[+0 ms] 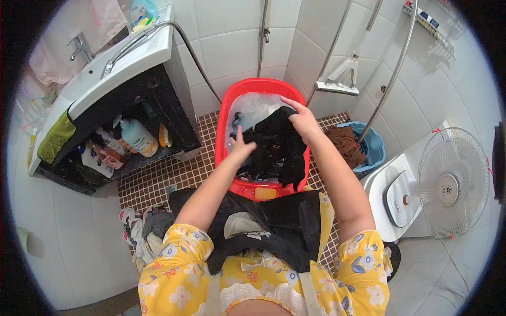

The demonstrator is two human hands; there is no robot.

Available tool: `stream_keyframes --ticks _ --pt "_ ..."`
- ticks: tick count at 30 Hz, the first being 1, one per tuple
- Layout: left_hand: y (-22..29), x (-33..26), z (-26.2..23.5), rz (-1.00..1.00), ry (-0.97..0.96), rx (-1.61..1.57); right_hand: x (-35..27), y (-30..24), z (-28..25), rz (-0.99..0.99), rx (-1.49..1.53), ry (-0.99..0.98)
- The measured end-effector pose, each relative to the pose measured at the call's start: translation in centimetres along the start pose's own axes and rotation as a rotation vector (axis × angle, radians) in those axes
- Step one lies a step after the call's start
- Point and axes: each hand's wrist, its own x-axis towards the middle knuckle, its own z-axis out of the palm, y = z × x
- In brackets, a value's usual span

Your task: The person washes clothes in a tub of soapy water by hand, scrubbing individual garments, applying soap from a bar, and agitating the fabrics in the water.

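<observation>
A large red plastic tub [223,113] stands on the floor before me, with cloudy, sudsy water [258,104] showing at its far end. A wet black garment [274,145] is spread across the tub and hangs down toward its near right rim. My right hand [304,122] grips the garment's upper right edge. My left hand [241,147] is at the garment's left side, fingers apart, apparently holding nothing. Other wet laundry lies partly hidden in the water, too covered to name. A yellow block, perhaps soap [265,194], sits at the near rim.
A blue basin [373,146] with a brown mop head [345,146] stands to the right, beside a fan [448,188]. Left is a sink cabinet [179,97] with bottles, including a pale blue pump bottle [139,138]. A heap of clothes [150,237] lies at lower left.
</observation>
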Motion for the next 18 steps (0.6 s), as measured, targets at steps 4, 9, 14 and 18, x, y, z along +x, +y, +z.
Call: stream_keyframes --ticks 4,9,14,18 --pt "0.7 -2.3 0.7 0.163 -0.145 0.279 0.2 -3.4 0.1 0.067 0.006 0.003" --pt "6.1 -6.8 -1.5 0.438 -0.008 0.500 -0.4 -4.2 -0.4 0.086 0.042 0.038" --pt "10.5 -8.9 -1.5 0.768 0.018 0.353 -0.3 -3.9 1.3 0.103 0.025 -0.028" --pt "7.4 -4.0 -1.2 0.629 -0.091 0.038 0.4 -1.2 0.0 -0.018 -0.263 -0.029"
